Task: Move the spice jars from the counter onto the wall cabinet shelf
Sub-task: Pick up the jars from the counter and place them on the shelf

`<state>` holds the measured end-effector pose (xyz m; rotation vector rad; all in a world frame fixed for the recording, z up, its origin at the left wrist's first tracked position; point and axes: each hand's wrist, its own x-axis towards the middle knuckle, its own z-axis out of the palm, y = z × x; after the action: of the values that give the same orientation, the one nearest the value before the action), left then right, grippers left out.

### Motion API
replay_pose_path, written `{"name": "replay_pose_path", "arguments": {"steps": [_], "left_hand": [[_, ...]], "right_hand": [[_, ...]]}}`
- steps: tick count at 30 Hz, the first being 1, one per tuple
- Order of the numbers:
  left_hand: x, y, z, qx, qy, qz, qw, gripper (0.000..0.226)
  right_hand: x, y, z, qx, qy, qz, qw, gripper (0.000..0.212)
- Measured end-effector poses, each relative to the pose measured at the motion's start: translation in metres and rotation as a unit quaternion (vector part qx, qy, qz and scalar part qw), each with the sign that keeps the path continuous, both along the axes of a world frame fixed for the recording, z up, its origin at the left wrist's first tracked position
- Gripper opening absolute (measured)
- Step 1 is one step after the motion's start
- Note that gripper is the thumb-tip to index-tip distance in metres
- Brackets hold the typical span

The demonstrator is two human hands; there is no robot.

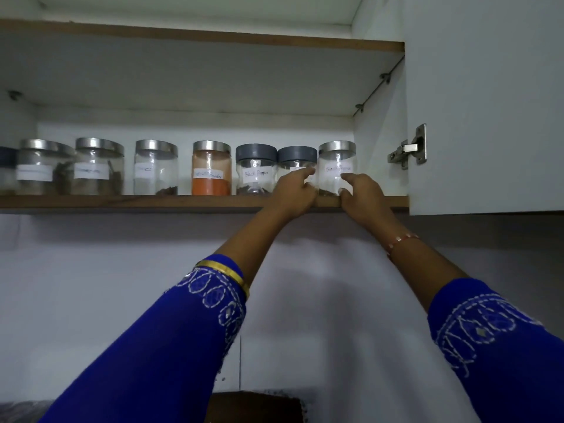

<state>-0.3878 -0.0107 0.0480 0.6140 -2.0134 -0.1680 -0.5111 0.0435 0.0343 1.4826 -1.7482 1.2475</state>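
The rightmost jar [336, 167], clear with a steel lid and a white handwritten label, stands upright at the right end of the shelf [122, 203], close to the cabinet's side wall, and both hands are up at it. The left hand [295, 190] comes in on the jar's left side, fingers curled against the glass, forefinger stretched across the front of the grey-lidded jar [296, 166] next door. The right hand [361, 193] cups the other side, thumb and fingers bent round the lower wall, so the jar sits clasped between the two. Leftward along the same board runs the line: another grey-lidded jar [255, 169] labelled Black Pepper, just beside its twin, then a steel-lidded jar of orange powder [211, 167], then three more steel-lidded jars [156, 167] with dark bits at the bottom, spaced a little apart. Blue embroidered sleeves [171, 340] reach up from below, with a gold bangle [227, 271] on the left forearm and a thin bracelet [401, 241] on the right wrist. The cabinet door [488, 102] stands open on the right, its hinge [409, 148] showing.
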Motion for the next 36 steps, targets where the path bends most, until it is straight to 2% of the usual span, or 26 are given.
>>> {"name": "replay_pose_path", "arguments": {"steps": [6,12,15,20,24,36], "left_hand": [[0.07,-0.022,-0.008,-0.021,0.034,0.055,0.998,0.043],[0.128,-0.042,-0.005,-0.018,0.024,0.11,0.993,0.041],[0.141,-0.051,-0.001,-0.021,-0.009,0.121,0.992,0.044],[0.147,-0.058,0.005,-0.036,-0.125,0.1,0.986,0.037],[0.137,-0.065,0.014,-0.047,-0.186,0.073,0.979,0.04],[0.134,-0.092,0.019,-0.022,-0.273,0.165,0.948,0.064]], "right_hand": [[0.056,-0.019,0.001,-0.008,0.005,0.058,0.998,0.044],[0.105,-0.042,0.014,0.001,-0.038,0.071,0.997,0.037],[0.115,-0.052,0.024,0.02,-0.086,0.056,0.995,0.029],[0.119,-0.064,0.042,0.039,-0.156,0.056,0.985,0.032],[0.121,-0.073,0.053,0.065,-0.187,0.078,0.977,0.039],[0.127,-0.097,0.055,0.084,-0.166,0.069,0.98,0.037]]}}
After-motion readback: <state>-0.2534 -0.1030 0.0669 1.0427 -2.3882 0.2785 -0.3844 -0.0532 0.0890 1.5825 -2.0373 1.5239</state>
